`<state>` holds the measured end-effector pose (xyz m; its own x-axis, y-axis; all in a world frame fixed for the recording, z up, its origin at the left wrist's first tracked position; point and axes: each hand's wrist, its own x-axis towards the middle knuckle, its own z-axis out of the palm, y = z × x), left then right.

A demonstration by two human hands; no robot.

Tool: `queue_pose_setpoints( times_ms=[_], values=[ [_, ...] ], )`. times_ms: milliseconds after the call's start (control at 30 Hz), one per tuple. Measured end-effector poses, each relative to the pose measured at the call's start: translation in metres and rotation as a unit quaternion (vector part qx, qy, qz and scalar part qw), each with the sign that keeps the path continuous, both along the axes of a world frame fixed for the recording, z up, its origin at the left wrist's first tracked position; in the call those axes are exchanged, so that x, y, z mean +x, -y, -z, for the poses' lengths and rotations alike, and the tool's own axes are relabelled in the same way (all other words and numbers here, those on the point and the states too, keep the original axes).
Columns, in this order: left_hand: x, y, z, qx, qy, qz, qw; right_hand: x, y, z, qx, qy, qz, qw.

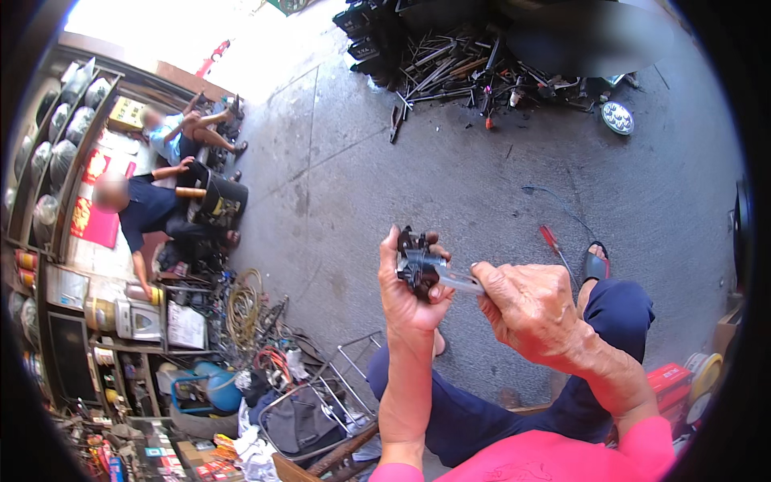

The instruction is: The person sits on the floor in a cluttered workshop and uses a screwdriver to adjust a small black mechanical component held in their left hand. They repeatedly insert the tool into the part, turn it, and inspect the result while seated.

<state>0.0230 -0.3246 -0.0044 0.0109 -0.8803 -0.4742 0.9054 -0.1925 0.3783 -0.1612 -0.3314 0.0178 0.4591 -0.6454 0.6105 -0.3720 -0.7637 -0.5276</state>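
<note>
In front of my knees, my left hand is wrapped round a small black mechanical part with a shiny metal piece at its middle. A flat silver lever-like bar reaches from that part toward my right hand. My right thumb and fingers pinch the bar's far end, and the other fingers are curled in. Whether the bar is joined to the black part or only touches it, I cannot tell. Below my hands, on the floor to the right, lies a red-handled screwdriver close to my sandalled foot.
A heap of metal tools and rods lies at the far side, with pliers before it. A round silver tray-like piece sits far right. Two people sit at the left. A metal frame and a blue tank stand near left.
</note>
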Motion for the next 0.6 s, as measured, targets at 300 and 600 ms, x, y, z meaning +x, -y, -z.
queue_pose_setpoints(
  times_ms=[300, 600],
  values=[
    [-0.002, -0.009, 0.006, 0.073, -0.009, -0.124, 0.99, 0.015, -0.007, -0.003, 0.0, -0.021, -0.05, 0.999],
    [0.024, -0.024, -0.03, -0.055, -0.015, -0.1, 0.993, 0.023, 0.008, 0.003, -0.042, -0.001, 0.032, 0.999]
  ],
)
